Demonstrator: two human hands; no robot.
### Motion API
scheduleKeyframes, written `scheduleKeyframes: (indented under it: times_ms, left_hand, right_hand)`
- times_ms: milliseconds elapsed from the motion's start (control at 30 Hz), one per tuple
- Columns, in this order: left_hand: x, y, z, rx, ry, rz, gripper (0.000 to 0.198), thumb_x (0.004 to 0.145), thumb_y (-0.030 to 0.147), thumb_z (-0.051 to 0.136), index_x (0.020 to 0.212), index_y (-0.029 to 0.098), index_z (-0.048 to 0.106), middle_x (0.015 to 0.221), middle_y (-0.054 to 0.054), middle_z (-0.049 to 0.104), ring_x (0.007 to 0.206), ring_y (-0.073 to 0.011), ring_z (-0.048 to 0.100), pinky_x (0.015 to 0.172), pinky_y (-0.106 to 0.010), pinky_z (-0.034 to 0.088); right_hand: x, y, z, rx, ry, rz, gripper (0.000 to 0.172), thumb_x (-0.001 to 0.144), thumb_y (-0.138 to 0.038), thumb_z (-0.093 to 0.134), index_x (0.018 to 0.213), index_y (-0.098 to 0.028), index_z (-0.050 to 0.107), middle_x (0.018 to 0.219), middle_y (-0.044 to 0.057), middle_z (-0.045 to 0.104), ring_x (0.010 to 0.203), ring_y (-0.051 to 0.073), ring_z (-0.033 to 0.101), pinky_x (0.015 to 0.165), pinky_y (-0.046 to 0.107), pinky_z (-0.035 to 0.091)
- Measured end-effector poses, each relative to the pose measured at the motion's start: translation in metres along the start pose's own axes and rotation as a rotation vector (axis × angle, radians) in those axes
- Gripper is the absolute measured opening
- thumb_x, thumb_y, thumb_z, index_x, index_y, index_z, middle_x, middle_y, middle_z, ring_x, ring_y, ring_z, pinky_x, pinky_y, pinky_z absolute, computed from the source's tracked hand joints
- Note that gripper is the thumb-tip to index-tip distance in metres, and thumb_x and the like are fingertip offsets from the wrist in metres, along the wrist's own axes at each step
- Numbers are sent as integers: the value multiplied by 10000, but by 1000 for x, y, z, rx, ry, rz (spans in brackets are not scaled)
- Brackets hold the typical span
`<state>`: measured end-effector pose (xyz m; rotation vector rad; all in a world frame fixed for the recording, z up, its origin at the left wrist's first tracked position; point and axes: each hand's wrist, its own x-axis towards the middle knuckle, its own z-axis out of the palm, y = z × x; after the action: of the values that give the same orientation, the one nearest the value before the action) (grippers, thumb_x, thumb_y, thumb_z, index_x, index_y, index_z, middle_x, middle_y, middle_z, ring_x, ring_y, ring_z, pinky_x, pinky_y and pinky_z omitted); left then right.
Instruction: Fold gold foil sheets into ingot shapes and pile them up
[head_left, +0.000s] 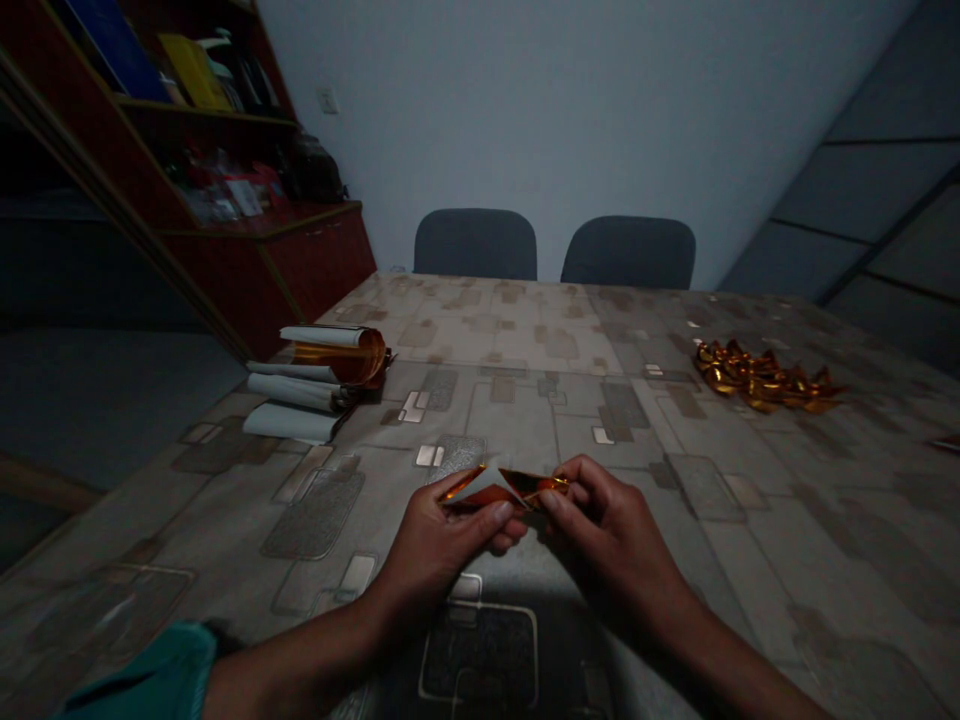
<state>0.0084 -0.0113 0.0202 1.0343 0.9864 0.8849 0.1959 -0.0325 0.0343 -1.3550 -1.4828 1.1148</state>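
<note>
Between my two hands, just above the near part of the table, is a piece of shiny gold foil paper (pixel 491 495), partly folded, with pointed flaps standing up. My left hand (pixel 454 530) grips its left side, thumb on the near face and fingers beneath. At the right end my right hand (pixel 600 510) pinches the paper between thumb and fingers. Some of the paper is hidden by my fingers. Off to the right lies a cluster of folded gold foil pieces (pixel 761 378). On the left rests a stack of bent foil sheets (pixel 322 385), pale on the back.
A patterned cloth covers the table (pixel 517 420). Behind its far edge stand two grey chairs (pixel 475 243) against a pale wall (pixel 562 110). A red-brown cabinet (pixel 300 265) with shelves of boxes and bags rises at the far left.
</note>
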Motion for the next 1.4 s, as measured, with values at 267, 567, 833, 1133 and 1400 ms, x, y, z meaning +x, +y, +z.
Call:
scheduleKeyframes:
  times_ms: [267, 567, 833, 1133, 1400]
  left_hand:
    - [-2, 2, 2, -22, -39, -50, 369, 739, 374, 820, 979, 110, 726, 863, -111, 773, 778, -209, 732, 671, -275, 570]
    - [-1, 3, 2, -35, -45, -80, 361, 688, 396, 855, 874, 106, 745, 716, -65, 745, 618, -147, 681, 604, -234, 554]
    - [-1, 5, 3, -103, -39, -119, 379, 690, 369, 869, 920, 103, 728, 750, -86, 767, 674, -158, 721, 578, -191, 537]
    - [-5, 8, 4, -91, -105, -108, 299, 728, 327, 841, 889, 99, 736, 758, -89, 774, 694, -154, 728, 589, -185, 542]
    - [-3, 5, 6, -98, -91, -66, 268, 716, 330, 849, 791, 109, 718, 703, -62, 760, 629, -128, 707, 575, -176, 539]
  right_hand:
    - [0, -1, -3, -98, 32, -7, 171, 828, -330, 637, 732, -217, 553, 565, -48, 494, 521, 124, 437, 489, 259, 298]
    - [-1, -6, -3, -7, -102, 14, 210, 780, -372, 705, 778, -215, 566, 593, -40, 530, 540, 124, 450, 497, 250, 301]
    - [-4, -10, -22, 255, -371, 100, 325, 864, -438, 690, 1089, -204, 676, 830, 42, 667, 709, 164, 587, 592, 270, 421]
    - [0, 1, -18, 323, -342, 161, 164, 829, -319, 738, 889, -174, 691, 728, 25, 685, 574, 105, 565, 537, 229, 423]
    - [-1, 5, -12, 248, -302, 149, 185, 838, -339, 714, 835, -169, 641, 660, 7, 637, 543, 101, 501, 506, 225, 343]
